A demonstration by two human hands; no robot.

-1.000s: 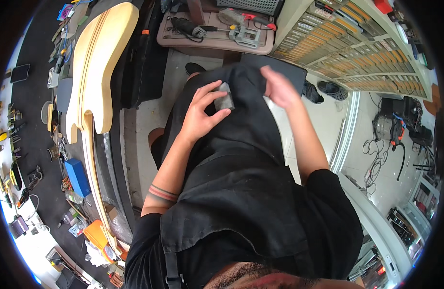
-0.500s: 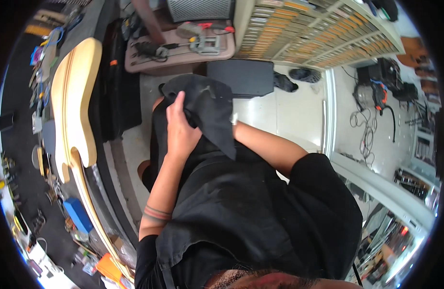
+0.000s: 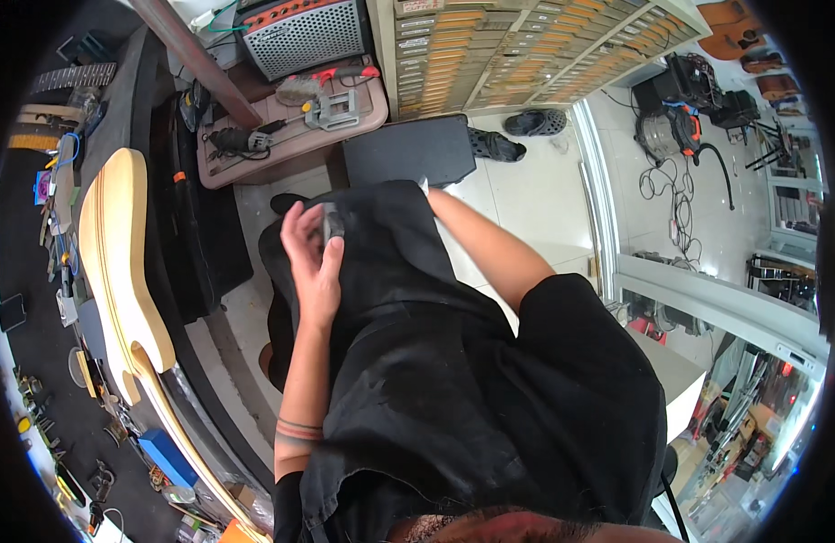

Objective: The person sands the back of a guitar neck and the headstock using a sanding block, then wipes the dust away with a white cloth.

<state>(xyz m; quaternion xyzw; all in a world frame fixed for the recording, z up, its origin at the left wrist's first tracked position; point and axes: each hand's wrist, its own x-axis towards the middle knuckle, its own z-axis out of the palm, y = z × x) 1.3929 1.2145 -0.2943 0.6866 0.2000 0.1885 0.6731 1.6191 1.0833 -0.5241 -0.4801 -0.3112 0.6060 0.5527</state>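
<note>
A black apron (image 3: pixel 390 235) hangs over my front and lap, its lower part spread outward. Over its left side, my left hand (image 3: pixel 313 271) is open, thumb apart from fingers that are slightly blurred. A small greyish patch (image 3: pixel 333 220) shows between thumb and fingers; whether it is an object or a mark on the cloth, I cannot tell. My right forearm (image 3: pixel 490 240) reaches to the apron's far right corner, where the cloth hides the right hand and its fingers. Something small and white (image 3: pixel 424 185) shows at that wrist.
A pale wooden guitar body with a long neck (image 3: pixel 119 262) lies along the cluttered bench at left. Ahead are a brown stool with tools (image 3: pixel 291 149), an amplifier (image 3: pixel 304 41), a black box (image 3: pixel 408 154), a drawer cabinet (image 3: pixel 517 54) and clogs (image 3: pixel 535 122).
The apron's bunched, raised lower part has spread flatter. My left hand has loosened from the cloth and shifted left and down. The whole view has turned slightly.
</note>
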